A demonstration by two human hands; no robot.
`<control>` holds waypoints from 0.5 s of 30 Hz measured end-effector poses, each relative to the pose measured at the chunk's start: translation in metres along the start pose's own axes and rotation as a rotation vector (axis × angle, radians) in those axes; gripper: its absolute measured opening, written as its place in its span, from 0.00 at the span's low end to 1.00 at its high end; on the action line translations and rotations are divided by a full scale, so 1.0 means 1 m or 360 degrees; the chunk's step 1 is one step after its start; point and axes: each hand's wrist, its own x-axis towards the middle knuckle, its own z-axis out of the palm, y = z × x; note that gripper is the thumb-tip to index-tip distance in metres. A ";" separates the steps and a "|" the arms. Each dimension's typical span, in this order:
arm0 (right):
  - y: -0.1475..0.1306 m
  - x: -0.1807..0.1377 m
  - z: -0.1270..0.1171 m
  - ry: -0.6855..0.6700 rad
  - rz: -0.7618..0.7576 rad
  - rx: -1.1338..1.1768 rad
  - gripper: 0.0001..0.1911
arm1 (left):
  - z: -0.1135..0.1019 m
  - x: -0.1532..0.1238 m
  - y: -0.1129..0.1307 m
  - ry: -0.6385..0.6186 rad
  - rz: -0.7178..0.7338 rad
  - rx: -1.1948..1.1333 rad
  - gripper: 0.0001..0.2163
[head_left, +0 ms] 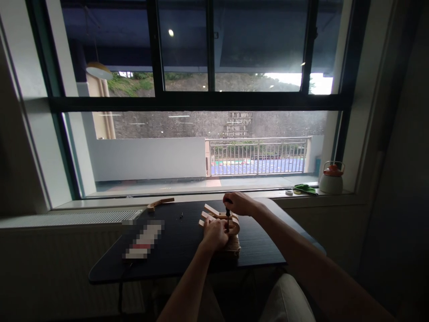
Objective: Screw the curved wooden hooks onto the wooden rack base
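A small wooden assembly (221, 223) of light slats and curved pieces stands on the dark tabletop (174, 255). My left hand (214, 235) is closed around its near side, steadying it. My right hand (239, 203) is closed on the handle of a short dark screwdriver (228, 217), held upright with its tip down in the wooden assembly. A separate curved wooden piece (160, 203) lies at the table's far left edge, and a tiny dark screw (181, 216) lies between it and the assembly.
A blurred rectangular object (144, 241) lies on the table's left part. Behind the table runs a windowsill with a white and orange kettle (331, 178) and a green item (304, 188). A white radiator grille (70, 218) is at left. My knee (288, 299) is under the table edge.
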 end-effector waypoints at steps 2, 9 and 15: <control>0.000 -0.001 0.001 -0.0002 0.0019 -0.0009 0.13 | 0.000 -0.006 0.006 0.0095 0.0008 0.0082 0.06; -0.001 -0.005 0.009 0.0090 0.0140 -0.0072 0.15 | 0.025 -0.051 0.015 0.0735 0.0087 0.0143 0.11; -0.006 -0.005 -0.003 -0.0005 0.0113 -0.0160 0.14 | 0.039 -0.062 0.005 0.0881 0.0192 0.0133 0.13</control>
